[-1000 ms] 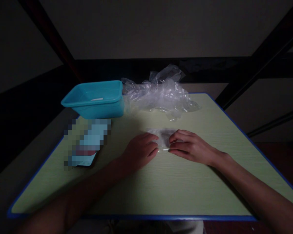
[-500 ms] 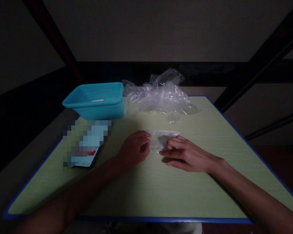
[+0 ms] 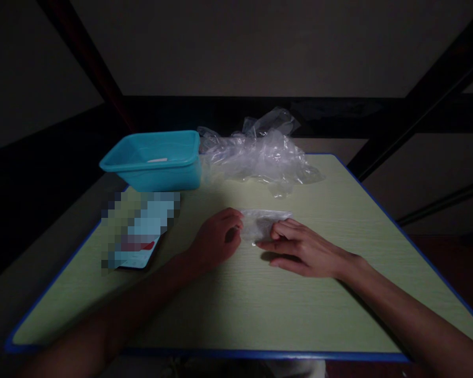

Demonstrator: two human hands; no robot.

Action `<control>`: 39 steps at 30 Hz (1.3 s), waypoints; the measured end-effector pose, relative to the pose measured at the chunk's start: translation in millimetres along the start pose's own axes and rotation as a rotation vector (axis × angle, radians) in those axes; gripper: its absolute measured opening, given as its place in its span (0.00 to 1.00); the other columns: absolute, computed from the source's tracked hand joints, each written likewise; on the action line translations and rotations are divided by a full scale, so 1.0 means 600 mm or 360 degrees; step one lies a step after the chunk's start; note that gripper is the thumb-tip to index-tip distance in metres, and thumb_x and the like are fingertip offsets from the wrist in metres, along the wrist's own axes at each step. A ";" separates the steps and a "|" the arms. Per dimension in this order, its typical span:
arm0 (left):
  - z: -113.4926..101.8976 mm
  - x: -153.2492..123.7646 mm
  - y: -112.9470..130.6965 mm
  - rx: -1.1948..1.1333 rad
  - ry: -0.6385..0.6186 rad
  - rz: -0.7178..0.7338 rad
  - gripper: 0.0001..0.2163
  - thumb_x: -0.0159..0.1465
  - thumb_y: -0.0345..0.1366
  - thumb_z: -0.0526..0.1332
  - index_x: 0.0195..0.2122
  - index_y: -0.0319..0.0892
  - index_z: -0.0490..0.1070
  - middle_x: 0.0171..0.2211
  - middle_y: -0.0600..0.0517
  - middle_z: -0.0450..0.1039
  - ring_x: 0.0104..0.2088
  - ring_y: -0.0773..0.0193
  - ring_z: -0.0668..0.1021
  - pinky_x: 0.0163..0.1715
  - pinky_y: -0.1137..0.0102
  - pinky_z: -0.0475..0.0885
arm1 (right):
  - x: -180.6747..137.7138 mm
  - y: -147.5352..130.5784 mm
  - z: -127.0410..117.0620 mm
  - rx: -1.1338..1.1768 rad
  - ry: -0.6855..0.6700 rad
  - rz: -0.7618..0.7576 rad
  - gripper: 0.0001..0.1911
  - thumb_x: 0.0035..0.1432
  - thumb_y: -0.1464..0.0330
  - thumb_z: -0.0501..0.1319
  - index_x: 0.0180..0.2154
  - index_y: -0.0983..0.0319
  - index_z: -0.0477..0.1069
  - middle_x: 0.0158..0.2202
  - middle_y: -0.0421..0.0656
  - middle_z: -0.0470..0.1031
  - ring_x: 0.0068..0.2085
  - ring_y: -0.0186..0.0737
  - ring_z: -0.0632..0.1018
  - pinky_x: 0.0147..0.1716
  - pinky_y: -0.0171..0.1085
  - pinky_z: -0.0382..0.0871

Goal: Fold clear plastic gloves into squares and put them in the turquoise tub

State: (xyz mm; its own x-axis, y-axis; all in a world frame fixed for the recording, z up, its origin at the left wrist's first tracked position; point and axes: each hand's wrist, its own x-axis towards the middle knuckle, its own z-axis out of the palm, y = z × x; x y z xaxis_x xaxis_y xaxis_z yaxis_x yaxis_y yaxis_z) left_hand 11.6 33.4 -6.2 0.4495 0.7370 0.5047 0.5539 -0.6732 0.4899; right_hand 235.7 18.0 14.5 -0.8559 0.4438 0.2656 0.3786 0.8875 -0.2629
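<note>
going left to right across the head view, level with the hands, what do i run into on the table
Phone, partly pixelated → left hand → flat piece of clear plastic → right hand.

Small piece of clear plastic film (image 3: 256,227), roughly rectangular as seen, lying flat or nearly so on the table (image 3: 236,315), between the left grip (image 3: 220,236) and the right grip (image 3: 301,247), its ends partly covered by them. Surface faintly whitish and lightly creased, with a pale, straight far edge running crosswise and a small bright glint at the near edge; whether single sheet or bag cannot be determined.
</note>
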 end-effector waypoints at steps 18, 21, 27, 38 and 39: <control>-0.001 -0.003 -0.001 -0.0024 -0.0030 0.0031 0.08 0.49 0.21 0.54 0.22 0.39 0.67 0.34 0.47 0.74 0.35 0.62 0.77 0.38 0.68 0.73 | 0.002 -0.003 0.002 -0.0095 -0.0102 0.0051 0.25 0.65 0.59 0.46 0.49 0.70 0.70 0.33 0.48 0.67 0.36 0.43 0.68 0.37 0.44 0.63; -0.001 -0.003 -0.001 -0.0009 -0.0047 0.0023 0.07 0.49 0.22 0.54 0.22 0.39 0.68 0.34 0.48 0.73 0.36 0.62 0.76 0.38 0.68 0.73 | 0.003 -0.001 0.003 -0.0144 -0.0135 0.0055 0.26 0.65 0.58 0.46 0.50 0.71 0.69 0.33 0.49 0.68 0.37 0.44 0.68 0.37 0.44 0.63; 0.001 -0.005 0.000 -0.0053 -0.0051 -0.0006 0.08 0.49 0.22 0.54 0.24 0.39 0.70 0.35 0.47 0.73 0.37 0.62 0.77 0.40 0.67 0.73 | 0.004 -0.003 0.004 -0.0192 -0.0175 0.0055 0.27 0.65 0.58 0.45 0.51 0.72 0.68 0.33 0.49 0.68 0.37 0.44 0.68 0.38 0.44 0.63; 0.004 -0.007 -0.001 -0.0057 -0.0037 0.0024 0.11 0.49 0.23 0.54 0.25 0.37 0.75 0.37 0.45 0.74 0.38 0.61 0.77 0.41 0.66 0.74 | 0.006 -0.006 0.002 -0.0229 -0.0216 0.0073 0.27 0.65 0.58 0.45 0.52 0.71 0.66 0.33 0.49 0.68 0.37 0.44 0.69 0.39 0.45 0.63; 0.004 -0.007 -0.001 -0.0052 -0.0043 0.0014 0.11 0.49 0.23 0.54 0.25 0.38 0.75 0.37 0.46 0.74 0.38 0.61 0.77 0.41 0.66 0.74 | 0.005 -0.004 0.001 -0.0200 -0.0194 0.0059 0.26 0.65 0.58 0.46 0.52 0.70 0.67 0.33 0.48 0.68 0.37 0.44 0.69 0.38 0.45 0.64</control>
State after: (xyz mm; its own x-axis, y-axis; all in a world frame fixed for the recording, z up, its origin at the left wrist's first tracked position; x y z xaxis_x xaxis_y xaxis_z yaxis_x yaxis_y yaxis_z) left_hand 10.9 30.7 -10.7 0.4731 0.7320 0.4902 0.5269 -0.6811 0.5085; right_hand 231.8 17.0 15.2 -0.8741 0.4648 0.1411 0.4452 0.8828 -0.1502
